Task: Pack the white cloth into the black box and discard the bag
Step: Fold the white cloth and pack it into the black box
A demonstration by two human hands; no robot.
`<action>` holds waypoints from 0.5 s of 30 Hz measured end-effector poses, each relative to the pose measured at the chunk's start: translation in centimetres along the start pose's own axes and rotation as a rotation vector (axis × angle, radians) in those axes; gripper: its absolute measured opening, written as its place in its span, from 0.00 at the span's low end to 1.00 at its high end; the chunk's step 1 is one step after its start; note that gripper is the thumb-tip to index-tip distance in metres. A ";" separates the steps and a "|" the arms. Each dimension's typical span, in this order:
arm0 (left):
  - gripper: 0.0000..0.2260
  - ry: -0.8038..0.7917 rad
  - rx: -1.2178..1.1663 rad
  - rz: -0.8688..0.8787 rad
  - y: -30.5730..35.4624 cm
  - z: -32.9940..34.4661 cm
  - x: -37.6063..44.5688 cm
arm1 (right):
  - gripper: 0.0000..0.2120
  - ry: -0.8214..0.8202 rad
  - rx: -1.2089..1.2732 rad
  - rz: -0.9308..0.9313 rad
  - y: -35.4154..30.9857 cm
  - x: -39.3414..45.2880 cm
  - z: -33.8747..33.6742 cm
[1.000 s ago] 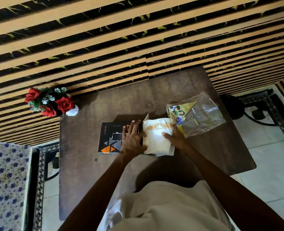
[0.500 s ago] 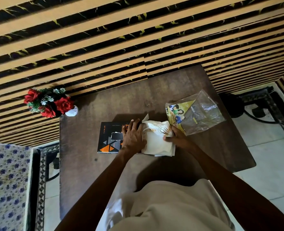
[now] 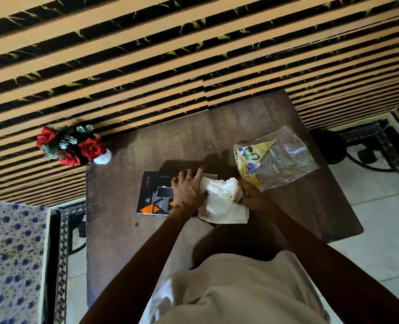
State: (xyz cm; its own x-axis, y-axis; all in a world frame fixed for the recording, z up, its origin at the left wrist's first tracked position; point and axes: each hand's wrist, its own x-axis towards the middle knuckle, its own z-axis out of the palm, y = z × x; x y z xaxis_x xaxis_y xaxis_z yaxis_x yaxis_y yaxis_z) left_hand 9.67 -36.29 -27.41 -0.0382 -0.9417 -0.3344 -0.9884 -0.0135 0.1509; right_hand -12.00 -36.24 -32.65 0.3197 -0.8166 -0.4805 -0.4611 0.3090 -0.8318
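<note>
The white cloth (image 3: 222, 202), folded with a gold-edged border, lies at the table's middle, partly over the right end of the black box (image 3: 155, 195), which has orange and grey triangles printed on it. My left hand (image 3: 189, 190) presses down on the cloth's left side and overlaps the box. My right hand (image 3: 250, 195) grips the cloth's right edge, where the layers are lifted and fanned. The clear plastic bag (image 3: 285, 160), with a yellow printed card inside, lies flat on the table just right of the cloth.
A small white vase of red roses (image 3: 77, 146) stands at the brown table's (image 3: 310, 213) far left corner. A striped wall rises behind. A blue-flowered cloth (image 3: 9, 258) is at left, tiled floor at right.
The cloth's right edge has been lifted and bunched into a fan by my right hand. My left hand has slid further onto the cloth. The bag has not moved.
</note>
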 end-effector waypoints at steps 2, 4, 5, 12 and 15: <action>0.37 -0.027 0.062 0.022 0.2 0.0 0.2 | 0.41 0.026 -0.003 -0.016 -0.2 -0.1 0.1; 0.36 -0.038 0.098 0.063 0.3 0.1 0.1 | 0.39 0.032 -0.032 -0.023 -0.2 -0.2 0.1; 0.34 -0.031 0.103 0.090 0.3 0.1 0.1 | 0.38 0.037 -0.043 -0.024 0.0 -0.1 0.1; 0.31 -0.001 -0.054 0.106 -0.8 0.0 -0.1 | 0.30 0.142 0.155 0.148 -0.5 1.7 0.4; 0.35 -0.095 -0.158 0.111 -1.7 -0.2 -0.2 | 0.26 0.126 0.218 0.191 -1.3 1.9 0.5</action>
State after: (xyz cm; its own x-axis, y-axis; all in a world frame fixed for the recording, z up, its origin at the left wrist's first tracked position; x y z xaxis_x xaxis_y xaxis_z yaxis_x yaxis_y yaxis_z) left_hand 11.36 -36.09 -27.43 -0.1661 -0.9047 -0.3924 -0.9426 0.0288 0.3327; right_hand -10.39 -37.91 -32.64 0.1328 -0.7836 -0.6069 -0.3100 0.5488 -0.7763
